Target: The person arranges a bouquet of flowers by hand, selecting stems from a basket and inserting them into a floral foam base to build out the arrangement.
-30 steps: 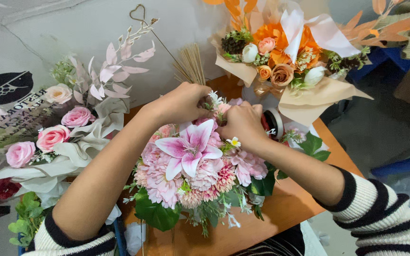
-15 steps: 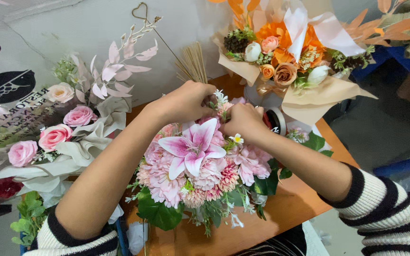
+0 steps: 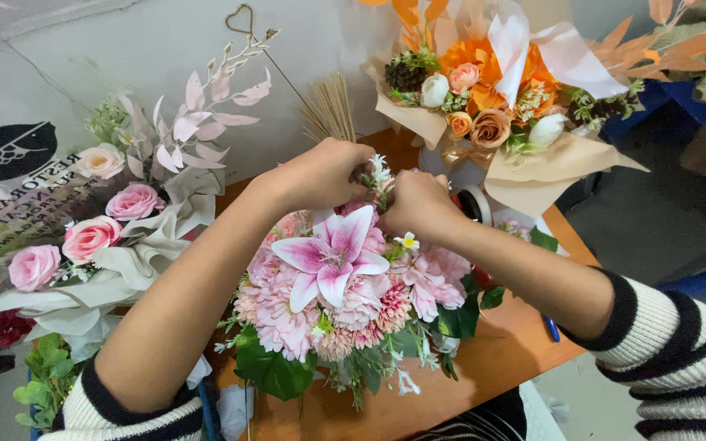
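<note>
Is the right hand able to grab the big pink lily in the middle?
Probably yes. The right hand is at the top of the pink bouquet, just beside the pink lily. The lily lies on top, uncovered, with nothing between it and the hand.

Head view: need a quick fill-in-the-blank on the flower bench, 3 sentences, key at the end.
1. The left hand and right hand both work at the far edge of the ____ bouquet.
2. The big open bloom on top of that bouquet is a pink ____.
3. The orange bouquet at the back is wrapped in ____ paper.

Missing words: pink; lily; beige
</note>
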